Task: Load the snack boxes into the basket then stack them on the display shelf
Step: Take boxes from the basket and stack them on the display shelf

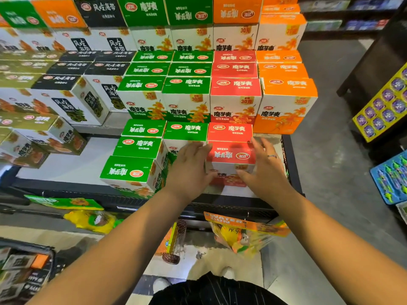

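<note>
A red-topped snack box (231,158) stands on the lowest tier of the display shelf (66,166), in front of another red box (229,130). My left hand (189,166) lies flat against its left side with straight fingers. My right hand (264,166) lies against its right side, fingers spread and fairly straight, a ring on one finger. Green boxes (132,170) stand to the left on the same tier. The basket (24,269), bottom left on the floor, holds several boxes.
Tiers of green, red, orange, black and olive boxes rise behind. Toy packs, one a water gun pack (244,230), hang off the shelf's black front rail (220,205). Bare white shelf lies left of the green boxes. Racks of goods stand at the right across a grey floor.
</note>
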The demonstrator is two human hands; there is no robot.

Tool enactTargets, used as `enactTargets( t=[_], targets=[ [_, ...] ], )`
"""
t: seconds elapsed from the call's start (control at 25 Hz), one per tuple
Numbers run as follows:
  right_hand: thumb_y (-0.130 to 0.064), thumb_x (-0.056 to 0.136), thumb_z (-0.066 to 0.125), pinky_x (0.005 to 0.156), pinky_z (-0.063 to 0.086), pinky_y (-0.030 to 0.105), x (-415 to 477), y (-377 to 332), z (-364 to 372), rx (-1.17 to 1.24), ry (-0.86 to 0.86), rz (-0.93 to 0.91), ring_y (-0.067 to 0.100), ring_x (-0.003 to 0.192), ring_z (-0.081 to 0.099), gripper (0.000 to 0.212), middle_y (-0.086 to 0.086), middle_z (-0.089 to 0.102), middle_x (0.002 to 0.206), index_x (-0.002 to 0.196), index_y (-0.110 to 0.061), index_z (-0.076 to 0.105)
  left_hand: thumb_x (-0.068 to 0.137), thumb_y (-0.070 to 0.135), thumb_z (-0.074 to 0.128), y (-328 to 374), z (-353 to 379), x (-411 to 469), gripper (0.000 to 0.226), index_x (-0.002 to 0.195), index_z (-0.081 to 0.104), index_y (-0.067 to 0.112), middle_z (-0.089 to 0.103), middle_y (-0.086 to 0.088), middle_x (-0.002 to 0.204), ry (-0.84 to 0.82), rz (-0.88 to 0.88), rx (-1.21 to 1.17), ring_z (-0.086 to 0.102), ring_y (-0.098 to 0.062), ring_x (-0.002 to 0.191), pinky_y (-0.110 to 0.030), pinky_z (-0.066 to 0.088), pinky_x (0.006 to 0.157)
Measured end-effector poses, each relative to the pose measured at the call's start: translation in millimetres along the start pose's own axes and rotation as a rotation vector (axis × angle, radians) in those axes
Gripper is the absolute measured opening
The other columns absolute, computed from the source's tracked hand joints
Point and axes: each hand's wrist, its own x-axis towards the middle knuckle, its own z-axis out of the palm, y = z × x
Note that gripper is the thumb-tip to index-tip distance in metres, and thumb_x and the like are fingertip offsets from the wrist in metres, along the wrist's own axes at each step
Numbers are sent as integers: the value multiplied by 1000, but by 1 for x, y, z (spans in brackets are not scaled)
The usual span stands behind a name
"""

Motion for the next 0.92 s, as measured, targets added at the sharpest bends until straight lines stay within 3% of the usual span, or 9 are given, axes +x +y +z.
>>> enactTargets(
  t=[0.12, 0.28, 0.44, 0.56, 0.68, 0.92],
  targets=[
    [-51, 87, 65, 115, 12, 62, -8, -23, -19, -378, -28, -114, 34, 150, 6, 84, 2, 12, 163, 153, -32, 17, 92, 55, 53, -3, -16, -12, 77, 154, 19, 24, 18, -3, 161, 15, 31, 202, 3, -25, 151, -41, 1, 121],
    [-62, 87, 54, 115, 7, 63, -24, -62, -19, -506, -82, -208, 35, 150, 0, 81, 2, 11, 164, 153, -34, 15, 89, 60, 53, -21, -39, -45, 86, 156, 13, 24, 13, -5, 164, 63, -31, 251, 1, -27, 152, -43, -10, 119],
    [-61, 87, 55, 115, 7, 63, -56, -118, 6, -496, -96, -300, 36, 150, 4, 77, 2, 13, 163, 151, -34, 22, 87, 65, 50, -53, -72, -101, 91, 157, 6, 27, 8, -3, 164, 117, -171, 269, -1, -26, 151, -45, -9, 119],
    [-67, 90, 44, 116, -1, 60, -82, -170, 30, -508, -191, -365, 32, 150, -10, 79, -2, -3, 164, 153, -39, 6, 87, 67, 50, -88, -99, -157, 92, 156, 3, 29, 6, -1, 165, 172, -279, 265, -3, -24, 151, -43, -8, 120],
    [-68, 91, 40, 115, -6, 61, -112, -227, 59, -489, -272, -453, 31, 149, -15, 79, -4, -10, 164, 153, -39, 0, 86, 66, 53, -127, -121, -221, 92, 156, 6, 29, 8, -1, 164, 227, -389, 247, 0, -25, 152, -43, -5, 121],
    [-66, 91, 41, 114, -1, 64, -204, -343, 152, -454, -405, -656, 29, 149, -13, 79, -11, -11, 163, 153, -41, -1, 82, 64, 59, -206, -145, -378, 93, 155, 20, 24, 21, -6, 162, 283, -637, 244, 14, -29, 149, -47, 6, 121]
  ],
)
